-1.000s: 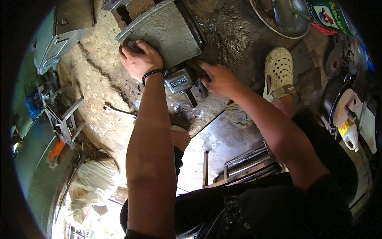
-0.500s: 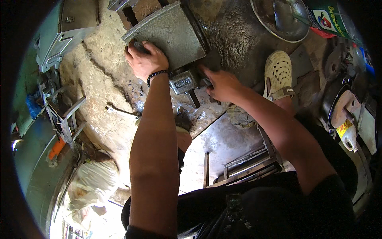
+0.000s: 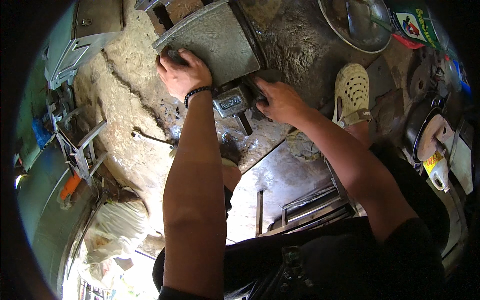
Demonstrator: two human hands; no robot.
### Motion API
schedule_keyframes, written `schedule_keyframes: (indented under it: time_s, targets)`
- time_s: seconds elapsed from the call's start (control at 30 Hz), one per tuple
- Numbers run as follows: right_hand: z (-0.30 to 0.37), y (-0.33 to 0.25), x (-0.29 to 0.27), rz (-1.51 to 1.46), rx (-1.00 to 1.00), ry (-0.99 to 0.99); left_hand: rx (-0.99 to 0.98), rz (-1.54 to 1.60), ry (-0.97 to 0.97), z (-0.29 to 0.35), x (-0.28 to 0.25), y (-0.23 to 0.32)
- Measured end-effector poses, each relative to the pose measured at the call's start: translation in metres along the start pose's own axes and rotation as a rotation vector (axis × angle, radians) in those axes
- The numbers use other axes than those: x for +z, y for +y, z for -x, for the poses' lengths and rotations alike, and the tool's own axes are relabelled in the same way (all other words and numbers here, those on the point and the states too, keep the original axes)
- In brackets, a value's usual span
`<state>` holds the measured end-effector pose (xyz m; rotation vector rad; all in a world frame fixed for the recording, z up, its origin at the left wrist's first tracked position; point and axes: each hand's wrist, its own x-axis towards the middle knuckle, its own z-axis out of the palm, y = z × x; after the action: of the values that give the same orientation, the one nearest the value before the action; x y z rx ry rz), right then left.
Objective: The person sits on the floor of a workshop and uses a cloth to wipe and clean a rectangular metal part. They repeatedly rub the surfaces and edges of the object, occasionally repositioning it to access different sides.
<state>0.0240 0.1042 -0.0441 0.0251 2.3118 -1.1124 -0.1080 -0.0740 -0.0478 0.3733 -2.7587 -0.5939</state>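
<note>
A heavy grey metal block (image 3: 215,42) with a broad flat top and a curved far-left edge stands on the ground ahead of me. At its left edge, my left hand (image 3: 184,77) curls round a dark lump (image 3: 176,56) whose kind I cannot make out. My right hand (image 3: 281,100) is beside the block's near right corner, its fingers closed on a dark flat piece (image 3: 270,75), partly hidden by the hand. Between my hands, against the block's near side, is a smaller blocky metal part (image 3: 232,101) with a short bar (image 3: 243,124) sticking out.
A spanner (image 3: 152,140) lies on the rough ground at left. My clog (image 3: 352,92) is right of the block, with a round metal pan (image 3: 357,25) beyond it. Metal frames (image 3: 80,145) line the left side. A white bottle (image 3: 437,172) stands at right.
My right hand has shifted slightly, and the dark flat piece shows more plainly at its fingertips near the block's corner. My left hand stays almost where it was.
</note>
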Motion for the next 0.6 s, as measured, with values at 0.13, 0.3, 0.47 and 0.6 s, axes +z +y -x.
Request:
schedule_keyframes:
  time_s: [0.13, 0.3, 0.47, 0.6]
  targets:
    - [0.001, -0.006, -0.006, -0.003, 0.072, -0.095, -0.047, 0.024, -0.03, 0.002, 0.001, 0.001]
    - [0.006, -0.011, -0.008, 0.026, 0.12, -0.174, -0.05, 0.035, -0.047, 0.0, -0.001, 0.002]
    - [0.054, 0.004, -0.004, 0.079, 0.05, -0.272, -0.041, 0.05, -0.048, -0.001, -0.001, 0.002]
    - [0.056, 0.005, 0.009, -0.198, -0.075, 0.243, -0.062, -0.002, -0.055, 0.001, -0.001, 0.001]
